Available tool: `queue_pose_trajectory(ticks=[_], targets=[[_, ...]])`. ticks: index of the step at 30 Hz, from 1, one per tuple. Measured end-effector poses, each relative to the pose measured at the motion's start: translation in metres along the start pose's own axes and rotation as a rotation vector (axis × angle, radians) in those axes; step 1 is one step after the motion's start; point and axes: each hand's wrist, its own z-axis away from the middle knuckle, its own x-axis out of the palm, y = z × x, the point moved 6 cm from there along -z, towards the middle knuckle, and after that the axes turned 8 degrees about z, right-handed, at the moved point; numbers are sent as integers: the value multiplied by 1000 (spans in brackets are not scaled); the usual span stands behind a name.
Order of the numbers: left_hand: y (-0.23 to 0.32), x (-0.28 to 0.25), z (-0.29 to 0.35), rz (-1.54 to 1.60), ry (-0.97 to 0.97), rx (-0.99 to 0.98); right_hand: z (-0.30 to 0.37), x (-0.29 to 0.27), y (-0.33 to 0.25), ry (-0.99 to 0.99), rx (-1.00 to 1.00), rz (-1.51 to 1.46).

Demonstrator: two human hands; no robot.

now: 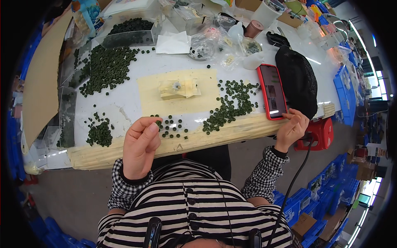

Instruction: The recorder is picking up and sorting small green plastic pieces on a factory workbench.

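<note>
Beside the right hand [292, 129], a red plastic stool [326, 135] and grey floor [248, 155] are noted; farther right, blue crates [304, 202] and a lit strip light [363, 42] are observed.

One head-worn fisheye looks down past the striped shirt [198, 200] at the nearby table [127, 96].

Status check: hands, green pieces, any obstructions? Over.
Left hand at green pieces, grip unclear. Right hand by red-cased phone. Pieces in several piles. No obstruction seen at left hand.
</note>
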Motion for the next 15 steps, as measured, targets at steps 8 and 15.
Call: queue_pose_trajectory(ticks=[8, 15], targets=[[7, -4, -1, 26, -28, 6, -5, -2, -9, 23, 25, -44], [13, -10, 2, 48, -47, 21, -27, 14, -25, -55, -17, -129]])
